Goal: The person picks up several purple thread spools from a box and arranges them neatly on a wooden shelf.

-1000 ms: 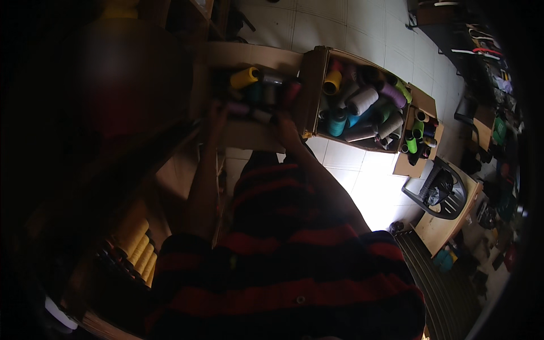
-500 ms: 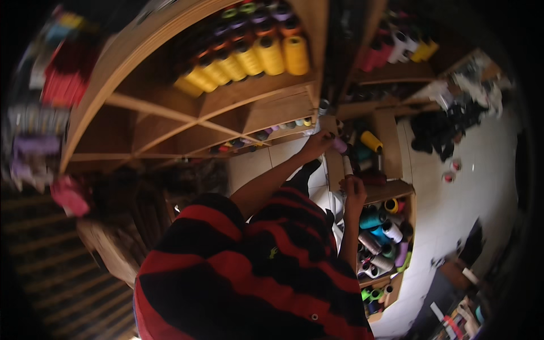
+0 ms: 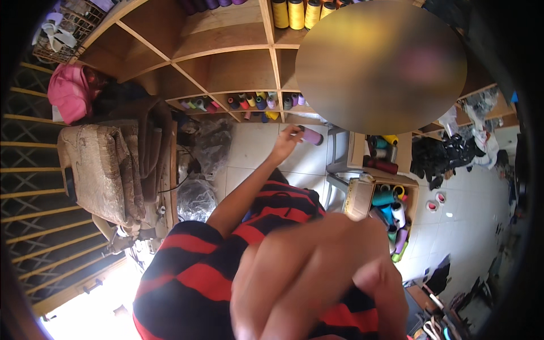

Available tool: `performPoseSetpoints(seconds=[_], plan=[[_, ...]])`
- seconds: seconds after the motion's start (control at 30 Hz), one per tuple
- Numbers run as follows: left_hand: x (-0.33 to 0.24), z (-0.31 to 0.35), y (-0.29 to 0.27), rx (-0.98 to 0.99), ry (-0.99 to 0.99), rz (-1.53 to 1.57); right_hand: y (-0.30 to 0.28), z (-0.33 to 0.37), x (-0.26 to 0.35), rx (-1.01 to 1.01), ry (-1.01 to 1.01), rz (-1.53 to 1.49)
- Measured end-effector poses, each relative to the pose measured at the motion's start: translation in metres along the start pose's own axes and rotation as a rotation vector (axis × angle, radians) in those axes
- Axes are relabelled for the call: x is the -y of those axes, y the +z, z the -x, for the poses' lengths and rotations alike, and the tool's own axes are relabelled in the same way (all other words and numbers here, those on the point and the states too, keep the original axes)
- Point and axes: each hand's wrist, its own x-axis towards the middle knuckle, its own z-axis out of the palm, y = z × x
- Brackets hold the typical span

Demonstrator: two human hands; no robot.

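My left hand (image 3: 288, 137) is closed on one end of a purple thread spool (image 3: 311, 136), which it holds out over the pale tiled floor, below the wooden shelving. My right hand (image 3: 320, 277) is raised very close to the camera, large and smeared by motion, in front of my red and black striped shirt (image 3: 209, 277). Its fingers look bent, but whether anything is in them cannot be made out. To the right stands an open cardboard box (image 3: 356, 149) with spools in it. Nearer me, another box (image 3: 413, 182) holds several spools in mixed colours.
A wooden cubby shelf (image 3: 218, 54) spans the far side, with yellow spools (image 3: 296, 14) and small spools (image 3: 255, 101) in it. A blurred oval patch covers the upper right. Left are folded brown fabric (image 3: 102, 170) and a pink bundle (image 3: 69, 93). Grey stool legs (image 3: 338, 161) stand beside the boxes.
My left hand has moved left, away from the box, with the purple spool. My right hand has left the box edge and come up near the camera. The view has shifted.
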Motion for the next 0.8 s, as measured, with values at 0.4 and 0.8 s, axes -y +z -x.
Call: performPoseSetpoints(seconds=[0.4, 0.8], plan=[[-0.015, 0.046, -0.187, -0.053, 0.054, -0.046, 0.067, -0.075, -0.07, -0.078, -0.054, 0.052], [0.003, 0.041, -0.182, 0.101, -0.149, 0.08, -0.094, 0.156, -0.221, -1.468, 0.127, 0.545]])
